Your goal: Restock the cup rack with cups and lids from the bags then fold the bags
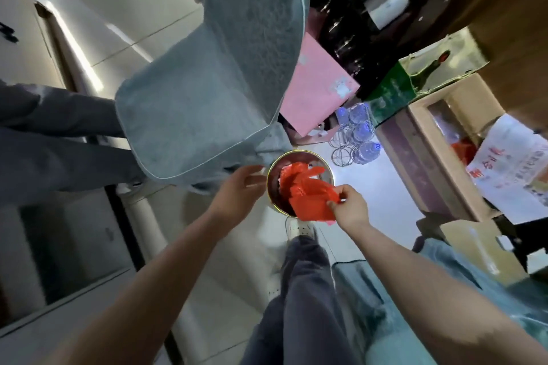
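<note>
While I look down past my own legs, the items before me stand as follows.

Right hand (pixel 350 206): thumb and fingers pinched on the edge of a red plastic bag (pixel 310 197); forearm bare, reaching forward.

Red plastic bag: crumpled, its far part down inside a round metal container (pixel 274 170), its near part lifted over the container's near rim and held in my right hand.

Round metal container: dark inside, pale yellowish rim, standing low on the floor ahead of my shoe (pixel 299 230). What else lies under the bag I cannot tell.

Left hand (pixel 240 188): fingers loosely spread and holding nothing, fingertips just beside the container's left rim; whether they touch it I cannot tell.

Grey-blue cloth (pixel 207 92): large, with a light piped edge, hanging over the upper middle of the view, its lower corner close above the left hand.

Wire rack (pixel 345 145): round loops, right of and beyond the container, with clear plastic bottles (pixel 366 133) with blue caps beside it.

Pink flat panel (pixel 317 89): leaning behind the rack.

Green box (pixel 394 92): beyond the bottles, to the right.

Cardboard boxes (pixel 439 133): along the right, one bearing a white sheet (pixel 513 163) with red writing, too blurred to read.
</note>
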Demonstrator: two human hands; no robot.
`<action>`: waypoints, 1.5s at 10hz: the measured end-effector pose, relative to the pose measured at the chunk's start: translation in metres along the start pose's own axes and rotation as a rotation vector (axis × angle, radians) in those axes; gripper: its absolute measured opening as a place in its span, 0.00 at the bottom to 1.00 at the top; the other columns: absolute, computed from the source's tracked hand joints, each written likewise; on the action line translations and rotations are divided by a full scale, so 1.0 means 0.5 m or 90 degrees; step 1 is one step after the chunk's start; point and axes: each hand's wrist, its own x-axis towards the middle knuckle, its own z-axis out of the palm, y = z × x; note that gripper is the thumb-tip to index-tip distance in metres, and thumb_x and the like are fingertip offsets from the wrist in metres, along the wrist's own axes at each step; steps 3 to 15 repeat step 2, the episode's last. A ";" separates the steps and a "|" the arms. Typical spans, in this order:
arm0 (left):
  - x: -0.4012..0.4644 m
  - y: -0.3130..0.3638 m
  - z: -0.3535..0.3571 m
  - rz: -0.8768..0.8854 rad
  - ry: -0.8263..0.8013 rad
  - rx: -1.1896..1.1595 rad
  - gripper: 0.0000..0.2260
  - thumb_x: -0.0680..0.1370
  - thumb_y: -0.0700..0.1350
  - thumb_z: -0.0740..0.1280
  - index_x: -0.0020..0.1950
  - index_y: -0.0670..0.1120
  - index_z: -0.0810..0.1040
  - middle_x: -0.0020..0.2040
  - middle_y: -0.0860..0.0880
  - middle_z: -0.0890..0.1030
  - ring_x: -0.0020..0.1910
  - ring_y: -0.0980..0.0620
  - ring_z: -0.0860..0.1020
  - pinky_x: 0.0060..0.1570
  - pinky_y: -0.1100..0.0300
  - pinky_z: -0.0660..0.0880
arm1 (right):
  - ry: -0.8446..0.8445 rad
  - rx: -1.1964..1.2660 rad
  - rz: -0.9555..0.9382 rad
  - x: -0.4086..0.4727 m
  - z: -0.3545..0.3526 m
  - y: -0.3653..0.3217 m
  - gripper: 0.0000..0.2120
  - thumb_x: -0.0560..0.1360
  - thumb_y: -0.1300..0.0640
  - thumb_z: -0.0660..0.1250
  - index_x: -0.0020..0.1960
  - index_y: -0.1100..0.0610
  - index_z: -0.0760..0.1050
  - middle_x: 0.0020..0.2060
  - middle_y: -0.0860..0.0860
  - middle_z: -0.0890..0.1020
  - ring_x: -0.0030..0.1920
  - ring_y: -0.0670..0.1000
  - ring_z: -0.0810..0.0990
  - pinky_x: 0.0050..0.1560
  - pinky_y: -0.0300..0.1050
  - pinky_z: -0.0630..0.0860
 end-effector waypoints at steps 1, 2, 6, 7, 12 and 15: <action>0.043 0.006 0.003 -0.003 -0.016 0.009 0.16 0.78 0.35 0.64 0.64 0.44 0.71 0.47 0.55 0.79 0.39 0.65 0.76 0.36 0.75 0.70 | -0.015 0.002 0.014 0.045 0.033 -0.005 0.10 0.70 0.66 0.70 0.45 0.54 0.74 0.40 0.49 0.78 0.43 0.54 0.78 0.39 0.35 0.70; 0.058 0.019 0.001 -0.008 -0.013 -0.010 0.16 0.78 0.34 0.65 0.65 0.42 0.72 0.49 0.50 0.79 0.41 0.62 0.76 0.41 0.73 0.71 | -0.031 0.039 0.033 0.080 0.061 -0.007 0.12 0.69 0.63 0.74 0.46 0.53 0.73 0.41 0.49 0.79 0.44 0.54 0.79 0.41 0.35 0.72; 0.058 0.019 0.001 -0.008 -0.013 -0.010 0.16 0.78 0.34 0.65 0.65 0.42 0.72 0.49 0.50 0.79 0.41 0.62 0.76 0.41 0.73 0.71 | -0.031 0.039 0.033 0.080 0.061 -0.007 0.12 0.69 0.63 0.74 0.46 0.53 0.73 0.41 0.49 0.79 0.44 0.54 0.79 0.41 0.35 0.72; 0.058 0.019 0.001 -0.008 -0.013 -0.010 0.16 0.78 0.34 0.65 0.65 0.42 0.72 0.49 0.50 0.79 0.41 0.62 0.76 0.41 0.73 0.71 | -0.031 0.039 0.033 0.080 0.061 -0.007 0.12 0.69 0.63 0.74 0.46 0.53 0.73 0.41 0.49 0.79 0.44 0.54 0.79 0.41 0.35 0.72; 0.058 0.019 0.001 -0.008 -0.013 -0.010 0.16 0.78 0.34 0.65 0.65 0.42 0.72 0.49 0.50 0.79 0.41 0.62 0.76 0.41 0.73 0.71 | -0.031 0.039 0.033 0.080 0.061 -0.007 0.12 0.69 0.63 0.74 0.46 0.53 0.73 0.41 0.49 0.79 0.44 0.54 0.79 0.41 0.35 0.72; 0.058 0.019 0.001 -0.008 -0.013 -0.010 0.16 0.78 0.34 0.65 0.65 0.42 0.72 0.49 0.50 0.79 0.41 0.62 0.76 0.41 0.73 0.71 | -0.031 0.039 0.033 0.080 0.061 -0.007 0.12 0.69 0.63 0.74 0.46 0.53 0.73 0.41 0.49 0.79 0.44 0.54 0.79 0.41 0.35 0.72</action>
